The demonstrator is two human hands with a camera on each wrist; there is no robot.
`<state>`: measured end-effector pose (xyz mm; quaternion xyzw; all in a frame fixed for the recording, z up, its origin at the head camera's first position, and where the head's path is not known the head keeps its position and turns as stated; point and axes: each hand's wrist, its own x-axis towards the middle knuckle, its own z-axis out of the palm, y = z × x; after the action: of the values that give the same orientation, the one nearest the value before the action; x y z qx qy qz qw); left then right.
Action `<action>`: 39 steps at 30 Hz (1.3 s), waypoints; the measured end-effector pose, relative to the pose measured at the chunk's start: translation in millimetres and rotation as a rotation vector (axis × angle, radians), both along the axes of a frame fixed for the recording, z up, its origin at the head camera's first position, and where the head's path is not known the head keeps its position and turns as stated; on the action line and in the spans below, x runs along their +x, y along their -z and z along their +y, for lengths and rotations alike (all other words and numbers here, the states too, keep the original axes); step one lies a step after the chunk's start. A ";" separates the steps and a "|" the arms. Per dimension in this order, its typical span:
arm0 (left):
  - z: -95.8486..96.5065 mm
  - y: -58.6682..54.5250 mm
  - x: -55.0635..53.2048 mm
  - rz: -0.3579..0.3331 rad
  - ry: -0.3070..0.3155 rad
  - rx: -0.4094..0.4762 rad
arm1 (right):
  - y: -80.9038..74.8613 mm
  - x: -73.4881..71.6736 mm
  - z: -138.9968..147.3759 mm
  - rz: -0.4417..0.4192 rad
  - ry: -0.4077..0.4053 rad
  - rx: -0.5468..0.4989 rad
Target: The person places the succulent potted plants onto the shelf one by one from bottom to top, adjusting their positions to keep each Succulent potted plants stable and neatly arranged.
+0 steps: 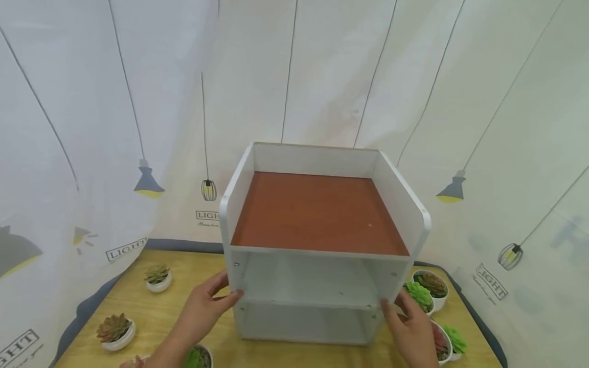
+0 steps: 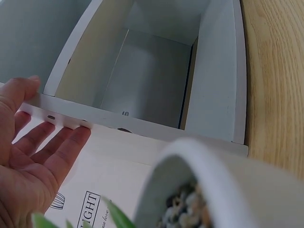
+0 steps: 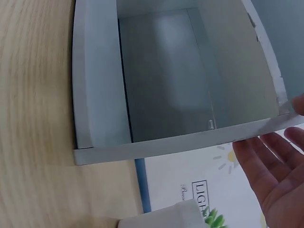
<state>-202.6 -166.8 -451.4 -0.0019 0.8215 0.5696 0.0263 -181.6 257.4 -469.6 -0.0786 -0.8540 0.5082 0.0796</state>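
A white storage shelf with a reddish-brown top board stands upright on the table, its front facing me. It has raised sides, a raised back and two open compartments. My left hand grips its left side panel, thumb at the front edge and fingers along the outside. At the right side panel my right hand holds on the same way. Both wrist views show fingers against the panel's outer face: the left hand in one, the right hand in the other.
Two small potted succulents, one upper and one lower, sit on the wooden table at left. Several more, including a brownish one, crowd the right. Another pot is by my left forearm. Lamp-printed fabric hangs behind.
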 end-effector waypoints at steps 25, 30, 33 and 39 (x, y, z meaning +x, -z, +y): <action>-1.4 -0.9 -0.1 0.019 0.011 -0.021 | 53.4 -4.0 -10.4 0.178 0.085 0.064; -3.2 -6.9 2.4 0.033 0.020 -0.084 | 53.8 -6.7 -10.0 0.202 0.071 0.065; -7.0 -12.3 8.9 0.043 0.048 -0.123 | 53.4 -7.0 -10.7 0.212 0.065 0.068; -21.1 -21.2 33.1 0.118 0.045 -0.249 | 52.8 -3.7 -11.4 0.243 0.066 0.031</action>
<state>-169.6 -187.9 -430.2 0.0468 0.8859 0.4614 -0.0099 -185.2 246.0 -522.4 -0.0435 -0.8428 0.4977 0.2005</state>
